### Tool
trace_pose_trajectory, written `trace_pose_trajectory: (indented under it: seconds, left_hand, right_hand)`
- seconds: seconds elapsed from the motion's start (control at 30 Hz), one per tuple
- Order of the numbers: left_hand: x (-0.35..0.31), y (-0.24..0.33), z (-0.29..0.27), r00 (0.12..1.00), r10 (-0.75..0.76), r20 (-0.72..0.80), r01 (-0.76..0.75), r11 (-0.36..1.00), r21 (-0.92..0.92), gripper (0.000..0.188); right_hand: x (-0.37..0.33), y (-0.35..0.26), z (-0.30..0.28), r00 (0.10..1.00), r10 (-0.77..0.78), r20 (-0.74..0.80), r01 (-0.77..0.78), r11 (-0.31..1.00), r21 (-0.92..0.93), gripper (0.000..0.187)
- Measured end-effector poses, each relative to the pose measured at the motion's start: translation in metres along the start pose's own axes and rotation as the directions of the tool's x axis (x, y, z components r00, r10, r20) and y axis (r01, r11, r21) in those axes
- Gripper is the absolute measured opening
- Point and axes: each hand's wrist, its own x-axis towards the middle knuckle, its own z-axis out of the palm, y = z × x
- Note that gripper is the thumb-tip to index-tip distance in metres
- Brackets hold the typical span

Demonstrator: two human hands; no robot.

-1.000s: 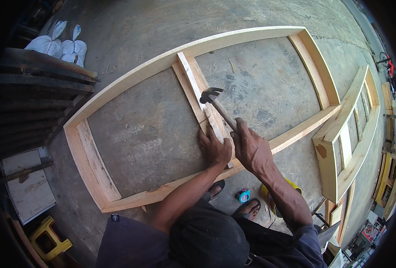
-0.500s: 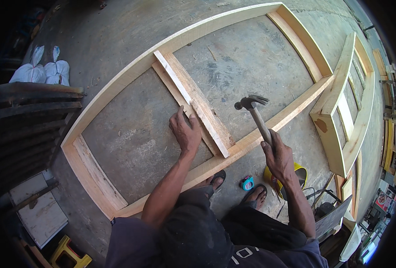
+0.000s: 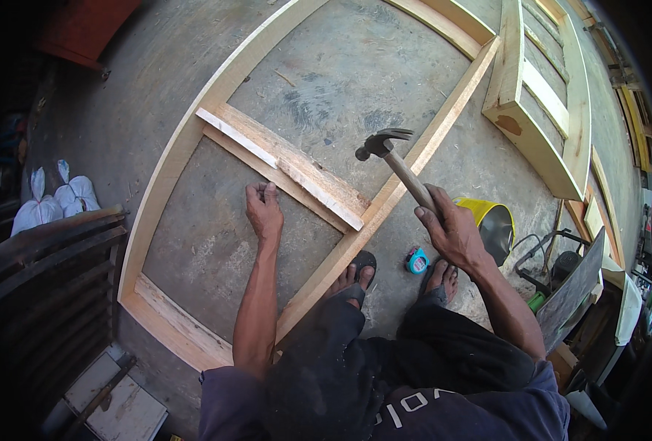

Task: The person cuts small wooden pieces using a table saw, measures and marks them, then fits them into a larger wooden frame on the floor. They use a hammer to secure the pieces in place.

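A large wooden frame (image 3: 443,117) lies on the concrete floor, with a wide crosspiece (image 3: 322,178) spanning it. Along that crosspiece runs a narrower pale strip of wood (image 3: 238,138), set on edge. My right hand (image 3: 455,229) grips a claw hammer (image 3: 407,176) by its wooden handle, head raised over the frame near the crosspiece's near end. Just beside the crosspiece, over the floor inside the frame, is my left hand (image 3: 266,213). Its fingers are curled together near the thumb; anything small between them is too small to make out.
A turquoise tape measure (image 3: 416,261) lies between my sandalled feet. Right of it, a yellow bucket (image 3: 469,209) rests on its side. A second wooden frame (image 3: 535,140) stands farther right. White sacks (image 3: 39,214) and a dark slatted rack (image 3: 47,253) are at left.
My left hand has drawn back from the crosspiece, toward the left. The hammer stays raised in my right hand. The whole view has shifted and turned.
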Motion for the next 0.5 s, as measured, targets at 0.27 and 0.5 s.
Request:
trace_pose_trajectory:
  seconds: [0.27, 0.5]
  left_hand:
    - [-0.046, 0.048, -0.010, 0.753, 0.519, 0.405, -0.617, 0.770, 0.160, 0.047]
    - [-0.008, 0.074, -0.006, 0.490, 0.462, 0.739, -0.773, 0.622, 0.123, 0.042]
  right_hand:
    - [0.002, 0.003, 0.012, 0.999, -0.047, 0.024, 0.048, 0.998, -0.040, 0.047]
    - [0.001, 0.001, 0.015, 0.996, -0.085, 0.026, 0.085, 0.996, -0.025, 0.047]
